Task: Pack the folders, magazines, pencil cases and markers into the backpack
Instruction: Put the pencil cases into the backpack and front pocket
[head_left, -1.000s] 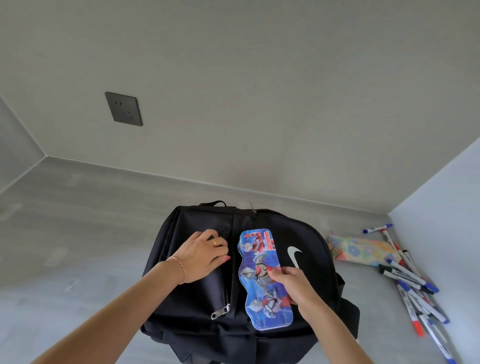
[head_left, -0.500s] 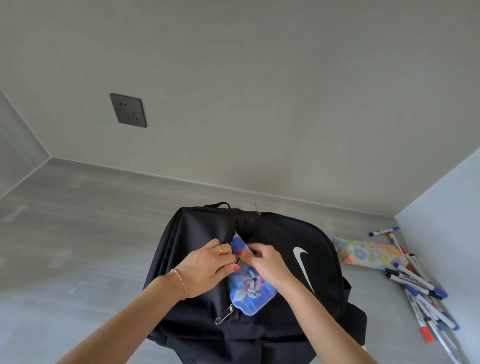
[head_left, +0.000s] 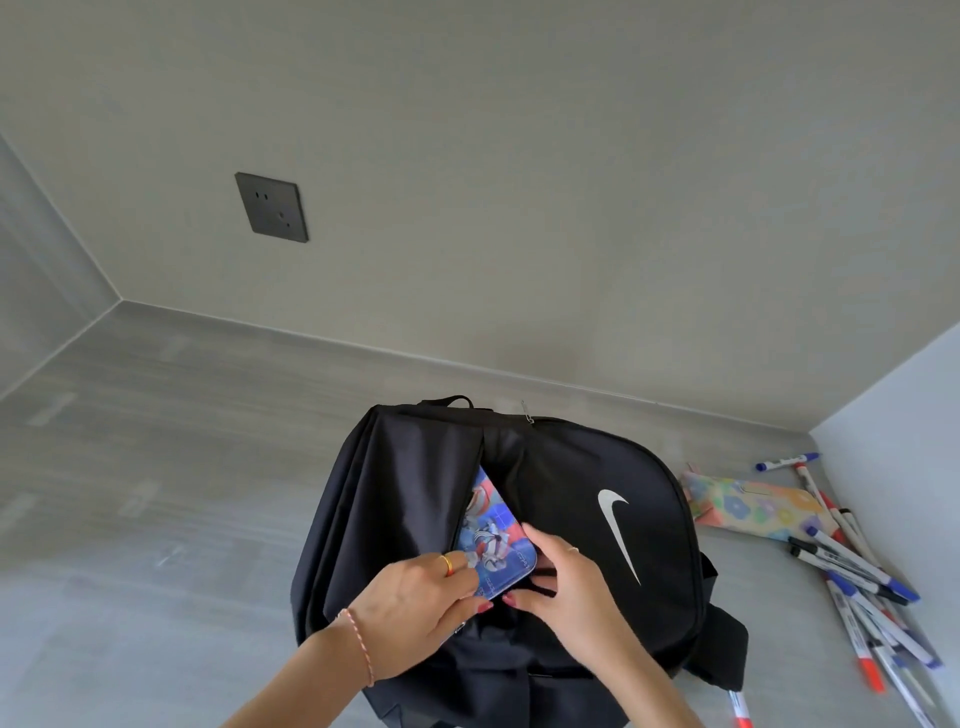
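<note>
Hands: left hand and right hand pinch pencil case.

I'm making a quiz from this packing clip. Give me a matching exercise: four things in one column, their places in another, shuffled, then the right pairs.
Things:
1. blue pencil case
2. flowered pencil case
3. markers
4. wall socket

Places:
A. on the wall, upper left
B. scattered on the floor at far right
C. partly inside the backpack opening
D. on the floor between backpack and markers

Pairs: 1-C, 2-D, 3-B, 4-A
</note>
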